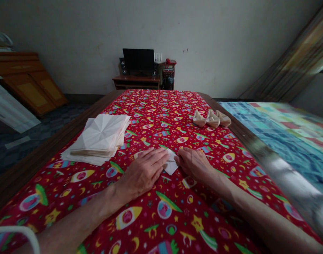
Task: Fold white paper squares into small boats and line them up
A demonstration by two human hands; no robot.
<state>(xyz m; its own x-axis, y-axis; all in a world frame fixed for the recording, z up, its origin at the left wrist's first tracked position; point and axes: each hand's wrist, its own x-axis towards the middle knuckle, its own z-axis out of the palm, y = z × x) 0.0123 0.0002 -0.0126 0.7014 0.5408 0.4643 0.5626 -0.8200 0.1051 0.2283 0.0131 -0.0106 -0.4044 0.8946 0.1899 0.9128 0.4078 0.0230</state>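
Observation:
A small folded white paper (171, 164) lies on the red patterned cloth between my two hands. My left hand (148, 167) rests flat with its fingers stretched out, the fingertips pressing on the paper's left side. At the paper's right edge, my right hand (193, 161) has its fingers curled together, thumb and fingers touching the corner. To the left sits a stack of creased white paper sheets (101, 132). Several folded paper shapes (212, 119) with pointed tips stand in a group at the right.
The red cloth (161, 208) covers a long table with a dark wooden edge (246, 144). A monitor (138, 60) stands on a small desk by the far wall. A bed (290, 134) is on the right, a wooden cabinet (29, 79) on the left. A white curved bar (17, 230) shows at lower left.

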